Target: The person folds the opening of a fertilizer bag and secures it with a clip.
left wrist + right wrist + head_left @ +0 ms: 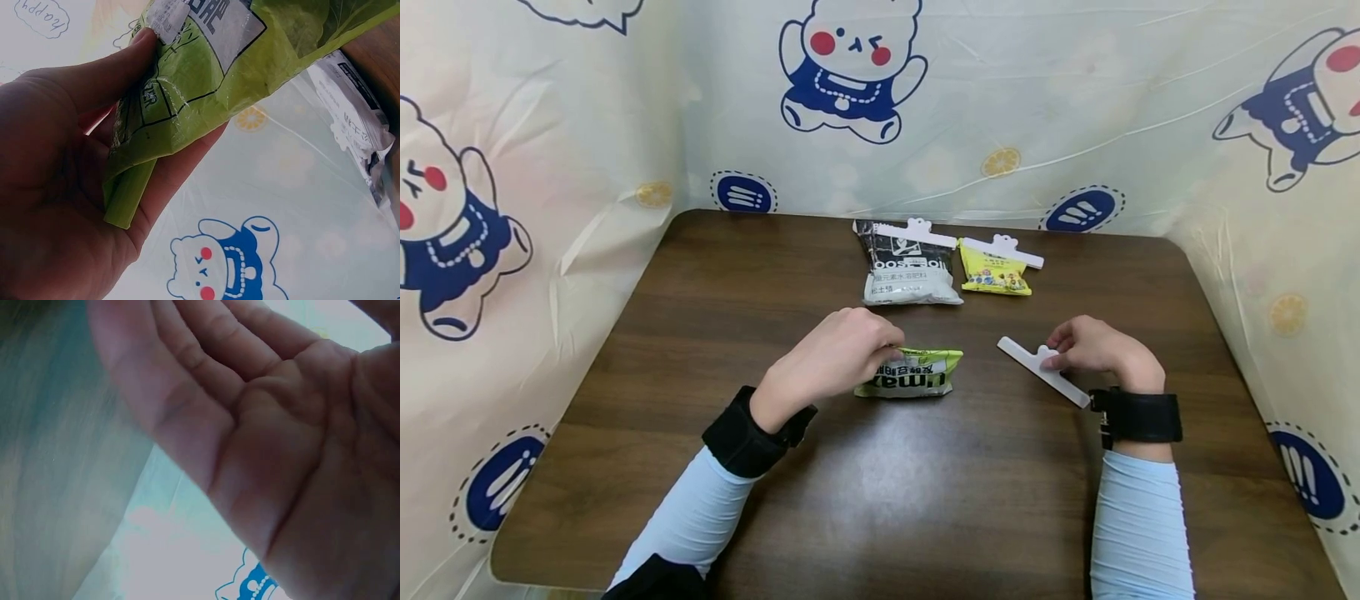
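In the head view my left hand [838, 354] pinches the top of a small green packet [917, 375] at the middle of the table. The left wrist view shows that packet [187, 94] between thumb and fingers, its top edge folded over near the palm. To the right, my right hand [1101, 350] pinches the raised tab of a long white bag clip [1018, 354], which slants just over the table. The right wrist view has only the palm and fingers [194, 337]; the clip does not show there.
At the table's back edge lie a black-and-silver bag [910, 279] and a small yellow packet [996, 275], each with a white clip along its top. The brown wooden table [880, 517] has patterned curtains [962, 100] at its back and sides.
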A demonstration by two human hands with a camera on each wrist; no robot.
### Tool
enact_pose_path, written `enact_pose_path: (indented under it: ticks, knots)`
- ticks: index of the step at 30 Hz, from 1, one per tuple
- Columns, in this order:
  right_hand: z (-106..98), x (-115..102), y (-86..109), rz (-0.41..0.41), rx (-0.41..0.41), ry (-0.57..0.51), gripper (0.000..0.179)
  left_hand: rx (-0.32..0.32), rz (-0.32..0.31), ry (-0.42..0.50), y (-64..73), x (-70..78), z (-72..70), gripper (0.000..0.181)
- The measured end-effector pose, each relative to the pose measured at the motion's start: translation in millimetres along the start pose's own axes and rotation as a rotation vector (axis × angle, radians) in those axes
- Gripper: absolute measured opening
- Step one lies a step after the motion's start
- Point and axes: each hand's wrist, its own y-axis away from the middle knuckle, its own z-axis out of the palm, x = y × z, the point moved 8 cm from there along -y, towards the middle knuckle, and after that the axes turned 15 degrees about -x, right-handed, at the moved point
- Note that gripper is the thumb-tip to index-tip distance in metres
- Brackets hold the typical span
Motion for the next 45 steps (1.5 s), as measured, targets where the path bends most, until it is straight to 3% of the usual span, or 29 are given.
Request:
enact_pose_path:
  ticks: [9,24,31,45]
  knots:
    - [2,-14,-8.0,-0.05,0.018,0.028,0.033,0.001,0.004,0.015,0.7,0.6,-0.5,0.017]
    - [-8,-37,-7.3,-0.195,0.192,0.057,0.028,-0.01,0.003,0.025,0.5,0.3,-0.6,0.015]
    - [-14,-37,-0.9,-0.217,0.268,0.023,0.029,-0.002,0.011,0.024,0.7,0.9,-1.3,0.016]
    - [-17,-42,6.2,-0.236,0.317,-0.016,0.032,0.001,0.011,0.024,0.3,0.1,-1.1,0.016]
